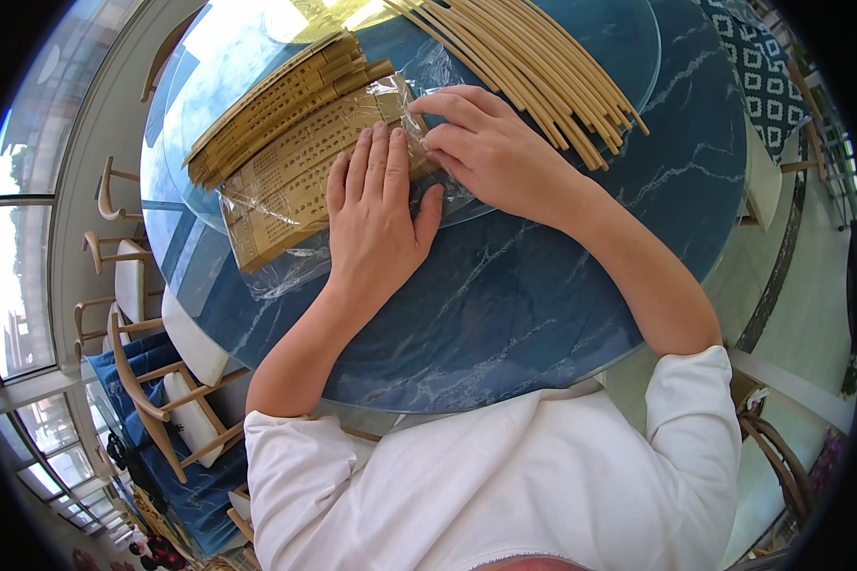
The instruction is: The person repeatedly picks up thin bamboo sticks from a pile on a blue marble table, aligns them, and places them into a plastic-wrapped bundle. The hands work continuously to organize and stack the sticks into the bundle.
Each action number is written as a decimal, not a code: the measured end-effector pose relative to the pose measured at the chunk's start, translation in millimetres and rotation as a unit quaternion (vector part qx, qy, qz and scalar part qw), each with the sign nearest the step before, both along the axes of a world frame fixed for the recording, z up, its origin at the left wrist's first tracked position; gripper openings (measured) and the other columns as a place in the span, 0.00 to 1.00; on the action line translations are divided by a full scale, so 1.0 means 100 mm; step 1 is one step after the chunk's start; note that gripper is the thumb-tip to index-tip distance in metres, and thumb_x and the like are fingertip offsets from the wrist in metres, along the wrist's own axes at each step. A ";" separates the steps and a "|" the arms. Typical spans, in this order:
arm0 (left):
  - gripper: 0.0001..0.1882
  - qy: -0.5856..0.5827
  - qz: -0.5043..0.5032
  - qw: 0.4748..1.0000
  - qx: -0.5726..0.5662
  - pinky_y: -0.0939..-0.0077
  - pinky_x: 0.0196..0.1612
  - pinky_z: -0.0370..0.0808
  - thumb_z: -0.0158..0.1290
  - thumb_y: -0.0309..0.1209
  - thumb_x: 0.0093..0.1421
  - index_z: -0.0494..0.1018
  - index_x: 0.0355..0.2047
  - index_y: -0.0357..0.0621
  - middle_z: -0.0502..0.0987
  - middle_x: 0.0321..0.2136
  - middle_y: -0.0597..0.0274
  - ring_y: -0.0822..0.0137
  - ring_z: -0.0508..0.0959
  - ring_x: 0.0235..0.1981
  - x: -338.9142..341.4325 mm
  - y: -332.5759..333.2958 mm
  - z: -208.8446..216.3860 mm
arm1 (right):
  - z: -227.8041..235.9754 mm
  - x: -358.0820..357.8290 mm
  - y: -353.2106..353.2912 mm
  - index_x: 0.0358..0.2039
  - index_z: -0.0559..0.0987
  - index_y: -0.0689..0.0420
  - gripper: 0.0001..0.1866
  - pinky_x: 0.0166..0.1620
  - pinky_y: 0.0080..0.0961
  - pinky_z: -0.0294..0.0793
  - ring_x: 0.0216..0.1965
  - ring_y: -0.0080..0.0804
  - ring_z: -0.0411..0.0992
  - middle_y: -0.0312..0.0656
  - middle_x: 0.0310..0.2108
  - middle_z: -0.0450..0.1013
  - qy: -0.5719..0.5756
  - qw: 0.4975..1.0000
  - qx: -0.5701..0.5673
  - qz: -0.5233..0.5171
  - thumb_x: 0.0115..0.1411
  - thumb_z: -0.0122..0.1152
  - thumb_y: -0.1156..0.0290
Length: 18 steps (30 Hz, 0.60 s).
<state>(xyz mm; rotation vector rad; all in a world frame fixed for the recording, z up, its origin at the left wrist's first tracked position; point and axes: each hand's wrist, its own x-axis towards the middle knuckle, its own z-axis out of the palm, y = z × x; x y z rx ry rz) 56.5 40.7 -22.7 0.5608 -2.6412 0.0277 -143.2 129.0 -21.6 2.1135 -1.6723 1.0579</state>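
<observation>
A stack of brown printed paper sleeves [281, 195] lies on the table inside a clear plastic bag [300, 271]. My left hand [376, 214] rests flat on top of the stack, fingers stretched out and thumb apart. At the right end of the bag, my right hand [500, 157] has its fingers bent and closed on the crinkled plastic. Just beyond the bagged stack sits a pile of loose brown paper sleeves [276, 109], overlapping one another. Several long, thin wooden sticks [538, 71] lie side by side past my right hand.
The round blue marble-patterned table [467, 333] carries a glass turntable [652, 57], on which the sticks partly rest. Yellow light or a yellow item [338, 14] shows at the far edge. Wooden chairs [152, 409] stand at the left, near large windows [14, 285]. A patterned cloth [757, 81] hangs at right.
</observation>
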 end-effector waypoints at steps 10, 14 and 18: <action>0.34 -0.001 -0.001 1.000 0.004 0.50 0.77 0.55 0.55 0.42 0.73 0.65 0.72 0.33 0.68 0.72 0.40 0.45 0.65 0.75 -0.02 0.03 0.04 | 0.22 -0.37 0.18 0.41 0.81 0.59 0.06 0.63 0.37 0.74 0.62 0.41 0.72 0.39 0.61 0.76 -0.038 0.998 0.009 -0.045 0.73 0.63 0.69; 0.34 -0.007 -0.006 1.000 0.018 0.50 0.77 0.55 0.55 0.45 0.74 0.67 0.71 0.35 0.67 0.72 0.40 0.44 0.64 0.75 -0.03 0.01 0.08 | 0.29 -0.64 0.26 0.43 0.80 0.59 0.06 0.60 0.34 0.76 0.58 0.43 0.75 0.39 0.56 0.80 -0.126 0.991 -0.005 -0.041 0.74 0.62 0.70; 0.32 0.015 -0.022 0.999 0.034 0.48 0.76 0.58 0.56 0.49 0.74 0.71 0.67 0.37 0.73 0.68 0.42 0.46 0.70 0.71 -0.14 -0.05 0.21 | 0.39 -0.69 0.39 0.50 0.79 0.57 0.11 0.56 0.24 0.76 0.49 0.24 0.78 0.34 0.49 0.82 -0.297 0.945 0.118 -0.073 0.79 0.57 0.63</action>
